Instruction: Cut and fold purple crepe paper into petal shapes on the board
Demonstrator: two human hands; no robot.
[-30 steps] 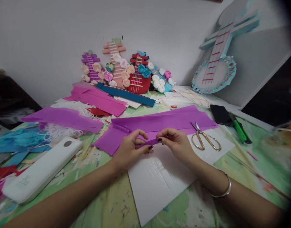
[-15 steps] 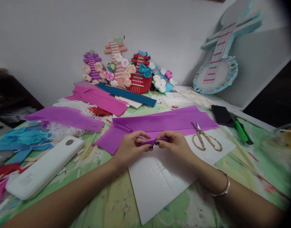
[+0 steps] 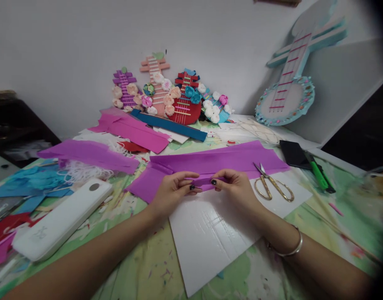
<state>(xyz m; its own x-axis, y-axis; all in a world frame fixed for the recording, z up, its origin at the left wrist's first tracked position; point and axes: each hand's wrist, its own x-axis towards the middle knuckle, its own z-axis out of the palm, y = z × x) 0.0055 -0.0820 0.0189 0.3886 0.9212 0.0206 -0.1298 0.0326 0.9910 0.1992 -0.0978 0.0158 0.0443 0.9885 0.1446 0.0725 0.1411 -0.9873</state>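
Your left hand (image 3: 167,193) and right hand (image 3: 238,191) meet near the middle of the frame, each pinching a narrow purple strip (image 3: 205,183) between thumb and fingers. The strip spans the short gap between your fingertips, above the upper part of a white board (image 3: 207,246). Just behind your hands, a long purple paper (image 3: 216,157) stretches across the centre of the frame, its left part spreading out beside your left hand.

To the right of your right hand, gold-handled scissors (image 3: 274,183) lie with their blades slightly apart, tips over the purple paper. Farther right you have a black phone (image 3: 294,154) and a green cutter (image 3: 318,173) touching it. At the lower left lies a white power bank (image 3: 63,221). In the upper middle, small decorated paper guitars (image 3: 157,89) lean against the wall, and a larger pale-blue one (image 3: 285,98) stands at the upper right.
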